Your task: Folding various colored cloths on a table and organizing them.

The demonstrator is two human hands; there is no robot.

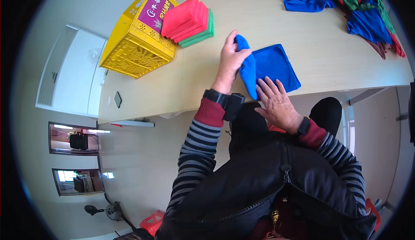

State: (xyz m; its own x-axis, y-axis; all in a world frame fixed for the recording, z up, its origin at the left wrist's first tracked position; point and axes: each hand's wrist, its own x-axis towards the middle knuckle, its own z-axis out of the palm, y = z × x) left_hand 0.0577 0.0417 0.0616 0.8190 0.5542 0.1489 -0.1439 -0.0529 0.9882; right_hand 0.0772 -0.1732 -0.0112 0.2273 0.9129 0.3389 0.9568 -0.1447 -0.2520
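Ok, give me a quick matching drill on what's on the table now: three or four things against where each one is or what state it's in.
Things:
1. blue cloth
2. yellow crate
3. stack of folded cloths
4. loose cloth pile

States:
A. heaped unfolded at the table's far right
B. lying on its side at the table's left end
C. being folded under both hands
D. stacked neatly beside the crate

Pairs: 1-C, 2-B, 3-D, 4-A

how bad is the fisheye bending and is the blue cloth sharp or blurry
Head view: strong fisheye, the table edge curves and black corners ring the frame; the blue cloth and both hands, left, right, look sharp; lighting is soft and even, without glare.
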